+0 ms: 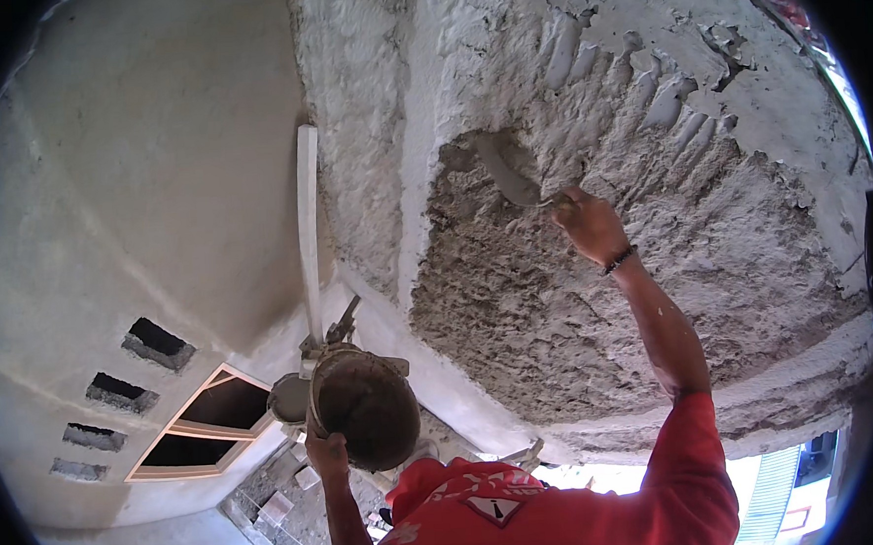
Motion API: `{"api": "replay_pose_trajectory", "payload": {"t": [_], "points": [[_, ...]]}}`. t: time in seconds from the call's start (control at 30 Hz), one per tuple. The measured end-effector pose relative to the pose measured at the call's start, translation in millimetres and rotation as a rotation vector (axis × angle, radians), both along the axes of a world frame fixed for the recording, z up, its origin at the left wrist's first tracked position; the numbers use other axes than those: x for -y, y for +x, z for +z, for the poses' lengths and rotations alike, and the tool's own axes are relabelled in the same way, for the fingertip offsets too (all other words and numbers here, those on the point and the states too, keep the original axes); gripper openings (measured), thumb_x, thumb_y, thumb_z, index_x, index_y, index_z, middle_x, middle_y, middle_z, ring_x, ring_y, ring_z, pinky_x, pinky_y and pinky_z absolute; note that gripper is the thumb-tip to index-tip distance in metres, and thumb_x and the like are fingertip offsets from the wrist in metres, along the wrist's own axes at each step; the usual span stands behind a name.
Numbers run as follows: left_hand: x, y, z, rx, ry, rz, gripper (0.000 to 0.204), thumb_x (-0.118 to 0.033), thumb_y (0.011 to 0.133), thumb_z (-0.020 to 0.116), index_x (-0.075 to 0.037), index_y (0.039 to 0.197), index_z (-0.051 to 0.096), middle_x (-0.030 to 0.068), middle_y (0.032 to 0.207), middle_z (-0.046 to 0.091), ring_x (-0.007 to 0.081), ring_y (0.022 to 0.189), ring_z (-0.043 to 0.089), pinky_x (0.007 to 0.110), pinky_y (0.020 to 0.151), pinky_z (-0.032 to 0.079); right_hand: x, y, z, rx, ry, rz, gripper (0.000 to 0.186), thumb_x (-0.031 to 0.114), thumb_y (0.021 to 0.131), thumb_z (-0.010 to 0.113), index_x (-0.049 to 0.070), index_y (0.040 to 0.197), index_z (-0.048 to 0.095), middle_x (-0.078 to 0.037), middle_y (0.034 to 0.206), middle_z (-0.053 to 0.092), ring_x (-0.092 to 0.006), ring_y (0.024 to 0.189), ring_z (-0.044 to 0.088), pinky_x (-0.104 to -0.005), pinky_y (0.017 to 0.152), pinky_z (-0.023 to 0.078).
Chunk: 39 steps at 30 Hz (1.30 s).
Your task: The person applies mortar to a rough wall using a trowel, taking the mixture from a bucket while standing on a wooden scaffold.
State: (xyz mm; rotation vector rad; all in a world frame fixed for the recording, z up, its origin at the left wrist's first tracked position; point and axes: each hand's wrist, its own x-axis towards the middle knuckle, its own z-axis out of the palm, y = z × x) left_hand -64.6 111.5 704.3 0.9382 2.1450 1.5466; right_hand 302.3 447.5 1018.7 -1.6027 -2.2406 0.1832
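My right hand (589, 227), with a dark beaded band at the wrist, grips the handle of a trowel (511, 180) raised against a rough plaster surface (577, 314). The trowel's blade lies at a darker grey patch near the top of the coarse, uncoated area, beside smoother white plaster (417, 175). Lower left, my left hand (328, 454) holds a round, mortar-stained bucket (365, 407) by its side, thumb at the rim; the inside looks grey-brown, and how full it is I cannot tell. My red sleeves and top fill the bottom of the view.
A white batten (310, 230) stands beside the bucket, near a smaller container (288, 394) and some timber pieces. A smooth grey wall (135, 170) at left has small rectangular openings (156, 343) and a wooden frame (213, 430). Rubble and blocks (276, 508) lie below; a bright opening shows at lower right.
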Motion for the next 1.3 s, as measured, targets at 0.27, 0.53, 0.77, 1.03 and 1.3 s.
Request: {"api": "replay_pose_trajectory", "payload": {"t": [0.27,0.53,0.77,1.03,1.3], "points": [[-6.1,4.0,-14.3,-0.001,-0.129,-0.099,0.064,-0.01,0.058,0.055,0.003,0.121,0.057,0.0222,0.102,0.066,0.037,0.096,0.064,0.043,0.086,0.049,64.9,-15.0,77.9,0.086,0.288,0.249,0.032,0.02,0.083,0.068,0.006,0.111,0.06,-0.012,0.098,0.07,-0.0275,0.082,0.068,-0.038,0.075,0.056],[-9.9,18.7,-7.7,-0.129,-0.279,0.012,0.062,-0.014,0.055,0.06,0.002,0.114,0.061,0.0263,0.092,0.066,0.0453,0.091,0.062,0.049,0.084,0.049,128.4,-77.1,122.9,-0.239,-0.17,1.011,0.035,0.024,0.083,0.073,0.002,0.109,0.062,-0.013,0.098,0.068,-0.0216,0.083,0.067,-0.0323,0.069,0.056],[-0.1,17.9,-48.0,0.077,-0.273,-0.078,0.039,-0.009,0.062,0.06,0.004,0.099,0.059,0.0121,0.077,0.062,0.0269,0.071,0.06,0.039,0.067,0.05,20.6,-49.1,52.6,-0.304,-0.321,0.187,0.022,0.016,0.091,0.061,0.004,0.11,0.061,-0.012,0.085,0.065,-0.0176,0.064,0.063,-0.0294,0.046,0.053],[-5.0,20.4,7.8,0.114,-0.021,-0.076,0.04,-0.009,0.059,0.057,0.007,0.096,0.058,0.0165,0.083,0.067,0.0255,0.072,0.063,0.037,0.066,0.051,46.7,45.8,52.0,-0.492,-0.064,0.113,0.02,0.017,0.096,0.053,0.003,0.109,0.061,-0.005,0.081,0.062,-0.0086,0.056,0.055,-0.0203,0.046,0.045],[-42.4,31.8,-19.6,-0.344,-0.185,-0.247,0.042,-0.012,0.064,0.062,0.006,0.101,0.06,0.0215,0.089,0.063,0.0353,0.082,0.062,0.042,0.075,0.049,154.5,25.1,-141.7,0.26,-0.793,0.53,0.039,0.03,0.089,0.056,0.013,0.124,0.055,-0.013,0.104,0.066,-0.034,0.096,0.064,-0.0466,0.089,0.051]]}}
